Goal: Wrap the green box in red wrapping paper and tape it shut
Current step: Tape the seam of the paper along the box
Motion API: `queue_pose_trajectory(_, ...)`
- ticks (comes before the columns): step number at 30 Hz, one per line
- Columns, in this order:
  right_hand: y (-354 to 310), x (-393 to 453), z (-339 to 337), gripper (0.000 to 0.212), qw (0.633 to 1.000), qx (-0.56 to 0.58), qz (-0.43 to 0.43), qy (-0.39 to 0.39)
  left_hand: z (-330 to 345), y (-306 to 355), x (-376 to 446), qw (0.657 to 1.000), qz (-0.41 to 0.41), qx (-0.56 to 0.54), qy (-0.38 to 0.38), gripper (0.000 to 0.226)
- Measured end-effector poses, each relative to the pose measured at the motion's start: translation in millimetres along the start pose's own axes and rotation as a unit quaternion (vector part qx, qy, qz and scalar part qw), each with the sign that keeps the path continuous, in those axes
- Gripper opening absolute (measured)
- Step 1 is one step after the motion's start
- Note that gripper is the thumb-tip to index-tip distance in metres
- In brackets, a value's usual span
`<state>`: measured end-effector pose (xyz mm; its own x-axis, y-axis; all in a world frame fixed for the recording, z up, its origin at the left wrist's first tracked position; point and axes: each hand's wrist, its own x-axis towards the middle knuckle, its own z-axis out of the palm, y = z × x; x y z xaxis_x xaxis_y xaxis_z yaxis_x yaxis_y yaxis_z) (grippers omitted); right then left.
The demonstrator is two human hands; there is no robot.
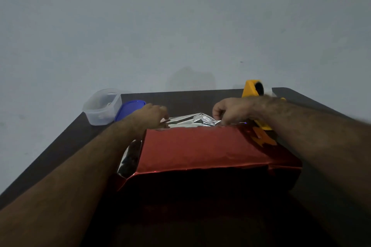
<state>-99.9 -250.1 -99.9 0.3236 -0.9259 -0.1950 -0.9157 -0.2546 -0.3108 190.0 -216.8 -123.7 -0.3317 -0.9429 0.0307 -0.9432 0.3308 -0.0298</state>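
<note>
While the box wrapped in shiny red wrapping paper (200, 146) lies mid-way on the dark brown table (60, 146), the left hand (153, 115) and right hand (230, 111) each pinch the paper's crumpled silver underside at its far edge. A yellow tape dispenser (254, 90) stands just behind the right hand; a clear plastic container (101, 107) with a blue lid (130, 109) sits far left.

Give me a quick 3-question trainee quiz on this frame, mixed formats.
1. True or false: the red wrapping paper already covers the top of the box.
2. Which item stands behind the right hand? A) scissors B) yellow tape dispenser C) ruler
3. Fill in: the left hand and right hand both pinch the paper's ____ underside at the far edge.

Key:
1. True
2. B
3. Silver
</note>
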Motion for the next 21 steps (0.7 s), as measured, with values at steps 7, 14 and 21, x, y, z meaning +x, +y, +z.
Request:
queue_pose_trajectory(7, -29, -18, -5, 0.047, 0.998, 0.054, 0.007, 0.04, -5, 9, -14, 0.993, -0.104, -0.057, -0.018, 0.052)
queue_pose_trajectory(14, -41, -54, -18, 0.021, 0.994, 0.058, 0.009, 0.088, -39, 15, -47, 0.974, -0.09, -0.172, 0.115, 0.027)
queue_pose_trajectory(21, -39, -99, -39, 0.044, 0.983, 0.068, -0.074, 0.153, -81, 33, -87, 0.963, -0.046, -0.194, 0.183, 0.022)
